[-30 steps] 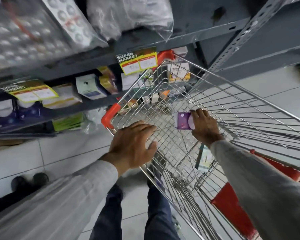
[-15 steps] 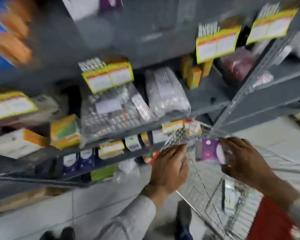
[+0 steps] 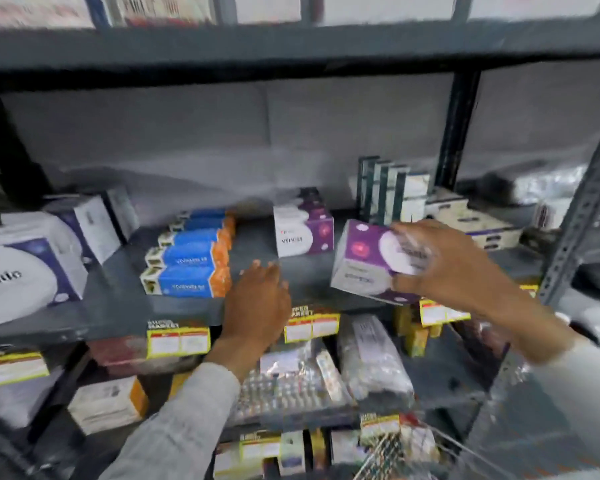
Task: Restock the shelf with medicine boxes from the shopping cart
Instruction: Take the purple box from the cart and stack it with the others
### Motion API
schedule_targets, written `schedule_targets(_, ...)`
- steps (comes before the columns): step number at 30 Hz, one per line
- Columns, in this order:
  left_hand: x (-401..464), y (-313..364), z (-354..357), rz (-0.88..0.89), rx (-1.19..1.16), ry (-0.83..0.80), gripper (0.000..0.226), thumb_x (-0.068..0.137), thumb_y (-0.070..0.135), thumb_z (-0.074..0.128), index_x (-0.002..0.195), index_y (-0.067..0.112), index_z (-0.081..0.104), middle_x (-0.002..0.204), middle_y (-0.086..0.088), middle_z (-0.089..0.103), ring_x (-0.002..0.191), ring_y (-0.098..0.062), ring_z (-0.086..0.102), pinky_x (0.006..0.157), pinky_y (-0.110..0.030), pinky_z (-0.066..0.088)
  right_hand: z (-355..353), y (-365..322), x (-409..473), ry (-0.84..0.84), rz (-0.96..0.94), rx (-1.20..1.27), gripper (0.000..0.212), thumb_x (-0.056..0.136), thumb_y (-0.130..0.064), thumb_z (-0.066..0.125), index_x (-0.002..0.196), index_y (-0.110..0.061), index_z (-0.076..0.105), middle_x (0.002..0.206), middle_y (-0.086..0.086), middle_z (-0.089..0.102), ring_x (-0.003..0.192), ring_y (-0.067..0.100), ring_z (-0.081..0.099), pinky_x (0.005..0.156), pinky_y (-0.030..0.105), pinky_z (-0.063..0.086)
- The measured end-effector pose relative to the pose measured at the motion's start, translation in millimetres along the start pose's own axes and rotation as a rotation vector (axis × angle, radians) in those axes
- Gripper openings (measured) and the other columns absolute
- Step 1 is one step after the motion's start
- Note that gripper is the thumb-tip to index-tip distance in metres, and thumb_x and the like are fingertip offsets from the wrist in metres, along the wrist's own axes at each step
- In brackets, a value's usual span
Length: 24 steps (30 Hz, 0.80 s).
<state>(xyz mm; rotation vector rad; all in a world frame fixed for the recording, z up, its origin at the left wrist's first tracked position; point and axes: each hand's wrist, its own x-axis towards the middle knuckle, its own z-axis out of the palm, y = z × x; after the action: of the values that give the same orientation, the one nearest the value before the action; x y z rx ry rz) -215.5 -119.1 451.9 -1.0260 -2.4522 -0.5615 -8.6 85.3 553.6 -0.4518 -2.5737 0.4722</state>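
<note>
grey shelf (image 3: 264,303) with medicine boxes (image 3: 187,258)

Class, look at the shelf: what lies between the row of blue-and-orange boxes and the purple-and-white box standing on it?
In the head view, only bare shelf board; the blue-and-orange boxes and standing purple-and-white box have nothing between them.

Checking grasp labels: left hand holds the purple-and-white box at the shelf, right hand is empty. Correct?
Hands are swapped. The head view shows the right hand holding the purple-and-white box at the shelf, while the left hand is the empty one, open over the shelf's front edge.
</note>
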Motion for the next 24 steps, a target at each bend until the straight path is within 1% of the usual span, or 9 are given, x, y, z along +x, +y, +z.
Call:
schedule_targets(2, 0.4, -5.1, 5.2, 0.007, 0.09, -0.056, 0.052, 0.094, 0.032, 0.033, 0.12, 0.003, 0.067, 0.122, -0.02, 0.071, 0.12, -0.037, 0.063, 0.103, -0.049, 0.049, 7.4, -17.7, 35.7, -0.078, 0.018, 0.003, 0.095, 0.059, -0.051, 0.083, 0.145, -0.024, 0.054, 0.139, 0.001, 0.06, 0.126, 0.021, 0.057, 0.102, 0.027, 0.042)
schedule_targets(4, -1.0, -8.0, 9.8, 0.002, 0.094, -0.048, 0.058, 0.095, 0.036, 0.029, 0.123, 0.003, 0.066, 0.128, -0.02, 0.069, 0.12, -0.036, 0.063, 0.108, -0.05, 0.046, 19.9, -28.9, 63.7, -0.152, 0.034, 0.027, 0.089, 0.061, -0.043, 0.087, 0.142, -0.023, 0.056, 0.14, 0.002, 0.061, 0.126, 0.021, 0.058, 0.106, 0.033, 0.045)
schedule_targets(8, -3.1, -10.1, 13.7, -0.012, 0.117, -0.046, 0.063, 0.098, 0.039, 0.024, 0.135, 0.004, 0.06, 0.142, -0.017, 0.061, 0.133, -0.033, 0.055, 0.116, -0.049, 0.037, 48.4, -43.1, 92.1, -0.26, 0.085, 0.105, 0.086, 0.063, -0.033, 0.089, 0.143, -0.022, 0.057, 0.143, -0.002, 0.06, 0.126, 0.018, 0.059, 0.107, 0.031, 0.046)
schedule_targets(13, -2.7, -9.0, 14.8, -0.022, 0.125, -0.065, 0.062, 0.101, 0.039, 0.021, 0.142, 0.008, 0.054, 0.151, -0.013, 0.053, 0.141, -0.029, 0.047, 0.121, -0.045, 0.028, 72.4, -32.2, 99.0, -0.284, 0.074, 0.094, 0.085, 0.071, -0.037, 0.083, 0.148, -0.025, 0.049, 0.147, -0.006, 0.053, 0.117, 0.011, 0.054, 0.087, 0.02, 0.043)
schedule_targets(15, -3.1, -9.4, 16.4, -0.029, 0.119, -0.057, 0.065, 0.1, 0.041, 0.017, 0.142, 0.008, 0.054, 0.15, -0.013, 0.054, 0.141, -0.029, 0.047, 0.121, -0.045, 0.029, 76.5, -27.2, 93.9, -0.285, 0.042, 0.062, 0.087, 0.073, -0.041, 0.082, 0.151, -0.027, 0.044, 0.144, -0.005, 0.05, 0.122, 0.013, 0.052, 0.09, 0.022, 0.044)
schedule_targets(17, -3.9, -11.0, 18.8, -0.03, 0.098, -0.055, 0.068, 0.098, 0.042, 0.015, 0.14, 0.008, 0.057, 0.149, -0.014, 0.056, 0.139, -0.029, 0.049, 0.12, -0.045, 0.03, 79.0, -23.1, 82.8, -0.242, -0.009, 0.002, 0.086, 0.077, -0.04, 0.079, 0.152, -0.029, 0.041, 0.149, -0.005, 0.046, 0.134, 0.018, 0.044, 0.107, 0.032, 0.042)
schedule_targets(19, -5.1, -12.3, 18.8, -0.034, 0.062, -0.072, 0.067, 0.099, 0.042, 0.016, 0.141, 0.008, 0.055, 0.15, -0.013, 0.055, 0.14, -0.028, 0.048, 0.121, -0.044, 0.029, 79.1, -19.6, 62.7, -0.12, -0.075, -0.02, 0.078, 0.083, -0.037, 0.076, 0.152, -0.029, 0.041, 0.154, -0.004, 0.042, 0.142, 0.019, 0.035, 0.116, 0.034, 0.031)
schedule_targets(22, -10.2, -8.2, 11.3, -0.064, -0.097, -0.009, 0.058, 0.104, 0.042, 0.026, 0.146, 0.012, 0.051, 0.152, -0.01, 0.053, 0.142, -0.025, 0.046, 0.122, -0.039, 0.027, 77.9, -6.8, 15.0, 0.116, -0.185, 0.013, 0.061, 0.089, -0.029, 0.073, 0.145, -0.024, 0.052, 0.148, -0.008, 0.048, 0.14, 0.007, 0.035, 0.118, 0.017, 0.023)
schedule_targets(24, -23.0, -1.2, 7.1, -0.109, -0.266, 0.17, 0.046, 0.105, 0.034, 0.041, 0.141, 0.012, 0.057, 0.144, -0.01, 0.06, 0.136, -0.026, 0.053, 0.12, -0.038, 0.033, 82.2, 11.5, -23.6, 0.205, -0.23, 0.05, 0.048, 0.089, -0.024, 0.073, 0.135, -0.021, 0.062, 0.139, -0.009, 0.056, 0.132, 0.005, 0.044, 0.115, 0.015, 0.027)
